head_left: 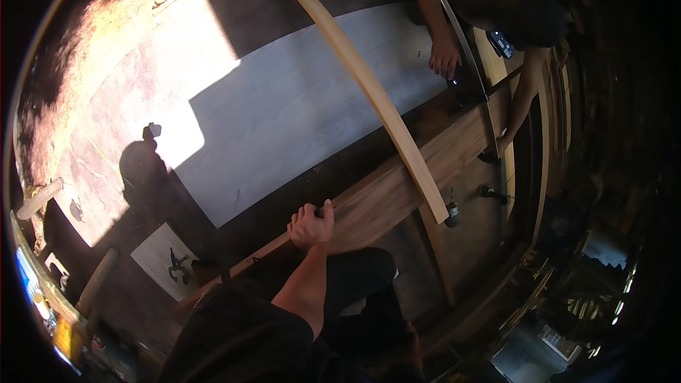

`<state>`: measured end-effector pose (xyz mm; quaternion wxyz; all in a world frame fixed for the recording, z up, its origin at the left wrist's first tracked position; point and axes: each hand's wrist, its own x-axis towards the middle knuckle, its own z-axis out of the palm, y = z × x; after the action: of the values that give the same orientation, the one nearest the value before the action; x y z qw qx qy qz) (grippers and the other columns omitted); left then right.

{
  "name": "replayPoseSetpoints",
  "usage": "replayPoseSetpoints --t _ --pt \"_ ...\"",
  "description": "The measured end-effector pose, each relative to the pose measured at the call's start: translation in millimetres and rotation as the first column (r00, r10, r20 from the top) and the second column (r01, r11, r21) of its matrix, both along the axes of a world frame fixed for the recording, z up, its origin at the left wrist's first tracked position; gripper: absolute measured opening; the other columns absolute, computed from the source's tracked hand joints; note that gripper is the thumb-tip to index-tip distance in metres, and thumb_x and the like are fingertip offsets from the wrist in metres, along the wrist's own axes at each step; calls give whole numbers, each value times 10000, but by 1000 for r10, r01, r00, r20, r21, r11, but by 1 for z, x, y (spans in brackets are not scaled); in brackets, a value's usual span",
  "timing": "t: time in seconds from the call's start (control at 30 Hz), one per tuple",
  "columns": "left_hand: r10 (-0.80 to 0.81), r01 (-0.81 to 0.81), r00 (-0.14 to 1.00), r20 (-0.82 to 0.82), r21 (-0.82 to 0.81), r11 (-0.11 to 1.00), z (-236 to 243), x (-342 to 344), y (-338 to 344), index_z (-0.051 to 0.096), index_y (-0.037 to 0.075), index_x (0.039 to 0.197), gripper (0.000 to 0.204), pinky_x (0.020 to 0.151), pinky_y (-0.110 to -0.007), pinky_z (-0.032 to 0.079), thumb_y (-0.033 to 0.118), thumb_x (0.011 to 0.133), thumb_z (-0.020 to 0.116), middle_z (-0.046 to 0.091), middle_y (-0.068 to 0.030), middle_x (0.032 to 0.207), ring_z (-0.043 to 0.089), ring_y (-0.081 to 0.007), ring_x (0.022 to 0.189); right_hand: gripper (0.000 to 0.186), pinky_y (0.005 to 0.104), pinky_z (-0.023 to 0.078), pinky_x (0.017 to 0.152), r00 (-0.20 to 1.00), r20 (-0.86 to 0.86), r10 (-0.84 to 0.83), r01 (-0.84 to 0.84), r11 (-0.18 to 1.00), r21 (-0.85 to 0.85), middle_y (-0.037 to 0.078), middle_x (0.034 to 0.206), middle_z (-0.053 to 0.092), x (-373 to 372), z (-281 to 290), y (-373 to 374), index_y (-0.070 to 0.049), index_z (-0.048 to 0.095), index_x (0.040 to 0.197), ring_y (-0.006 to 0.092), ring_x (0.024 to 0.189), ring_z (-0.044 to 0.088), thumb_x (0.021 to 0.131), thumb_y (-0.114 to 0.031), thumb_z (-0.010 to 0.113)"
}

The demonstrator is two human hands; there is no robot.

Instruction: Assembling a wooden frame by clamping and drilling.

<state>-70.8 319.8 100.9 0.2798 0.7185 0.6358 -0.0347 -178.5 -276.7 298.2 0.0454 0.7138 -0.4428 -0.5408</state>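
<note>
My left hand (311, 225) is closed over the edge of a long brown wooden board (379, 206), thumb toward the right. The board runs from the lower left to the upper right, and my bent knee (369, 266) is beside its near edge. My right hand does not show. Across the board lies a long pale wooden strip (369, 89). At the board's far end another person bends over, one hand (445, 55) above it and the other hand (502, 143) at its right side. Between these hands stretches a long thin metal edge (462, 41) of unclear kind.
On the floor beyond the board lies a large pale grey panel (284, 99), partly in bright sunlight. A small pale board (152, 252) at left carries a dark tool (177, 266). Another dark tool (489, 191) lies right of the strip's end. Clutter fills the dark lower right.
</note>
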Motion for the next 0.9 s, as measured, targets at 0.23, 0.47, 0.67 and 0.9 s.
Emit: replayPoseSetpoints --t 0.23,0.47,0.67,0.9 --pt "-32 31 999 28 26 999 -1 8 -7 660 151 738 396 780 -441 484 533 828 716 677 -21 785 653 -282 815 642 436 450 1089 995 6 -97 97 994 -54 196 1400 629 38 -12 90 -15 664 1328 350 1286 598 940 -523 614" --pt "-20 18 999 27 42 999 -2 3 -4 646 158 720 400 773 -442 473 537 826 718 673 -11 777 651 -275 818 634 437 451 1088 977 18 -211 211 977 -34 200 1394 631 76 -4 91 -9 667 1322 352 1278 602 943 -515 616" --pt "-47 47 999 4 46 998 1 6 -4 648 162 723 402 768 -433 470 540 846 701 691 1 793 652 -263 817 628 437 453 1086 934 15 -357 356 934 40 204 1389 634 110 -36 118 -5 669 1317 354 1270 606 945 -508 617" --pt "-48 48 999 4 87 995 2 15 -15 667 144 728 431 796 -432 472 544 889 658 714 -14 810 662 -269 831 669 460 476 1057 615 510 -601 269 768 581 249 1318 652 53 -72 33 49 595 1380 379 1207 625 909 -410 716"
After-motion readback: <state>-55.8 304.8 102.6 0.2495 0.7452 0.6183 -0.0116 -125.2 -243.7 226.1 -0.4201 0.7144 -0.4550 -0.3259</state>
